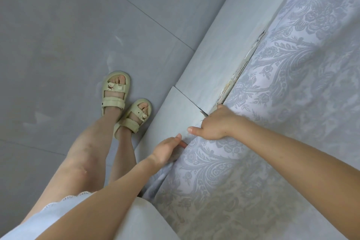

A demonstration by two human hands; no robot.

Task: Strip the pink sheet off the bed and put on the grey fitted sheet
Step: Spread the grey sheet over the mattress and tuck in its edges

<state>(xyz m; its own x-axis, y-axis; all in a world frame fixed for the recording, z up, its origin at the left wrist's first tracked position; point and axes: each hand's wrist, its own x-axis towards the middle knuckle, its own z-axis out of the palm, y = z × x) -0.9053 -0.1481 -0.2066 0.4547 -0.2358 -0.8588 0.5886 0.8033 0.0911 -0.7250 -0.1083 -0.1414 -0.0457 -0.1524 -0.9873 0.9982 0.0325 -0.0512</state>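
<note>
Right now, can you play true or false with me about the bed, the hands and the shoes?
1. The left hand and the right hand are both at the edge of the grey sheet. True.
2. The person is barefoot. False: there are pale sandals on both feet.
3. The sheet on the bed is plain pink. False: it is grey with a leafy, flowery pattern.
4. The floor has big grey tiles. True.

Grey tiled floor [78, 25] beside a pale bed base [220, 48] with a chipped edge
</note>
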